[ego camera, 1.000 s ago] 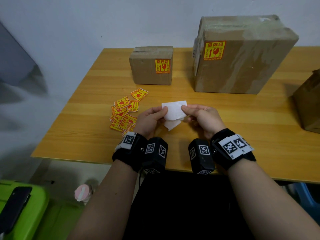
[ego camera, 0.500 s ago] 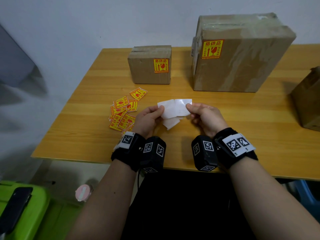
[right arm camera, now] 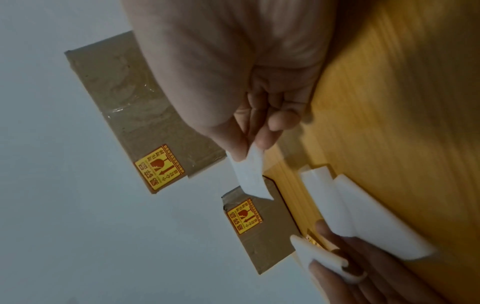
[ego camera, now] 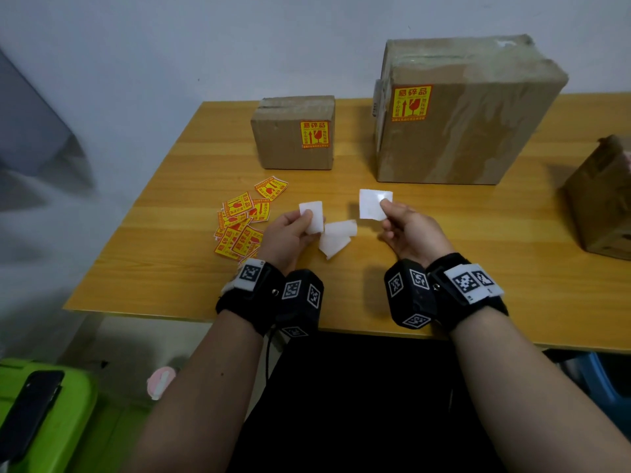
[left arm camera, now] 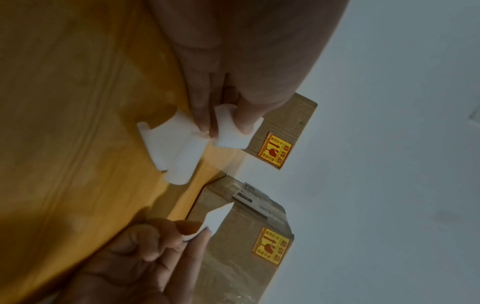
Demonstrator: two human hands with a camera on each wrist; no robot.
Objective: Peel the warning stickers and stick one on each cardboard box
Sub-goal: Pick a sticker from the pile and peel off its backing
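Two of three boxes done: small box and big box along the tabletop's far edge each carry a sticker. Third box at the right edge shows none (mostly cut off). Right hand pinches one white-backed sticker; left hand pinches a white backing. Two more backings lie mid-tabletop near the front, loose sticker pile towards the left edge.

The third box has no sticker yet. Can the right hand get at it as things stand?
Probably yes: the brown box stands at the table's right edge, and bare tabletop lies between it and the right hand, which pinches a white piece.
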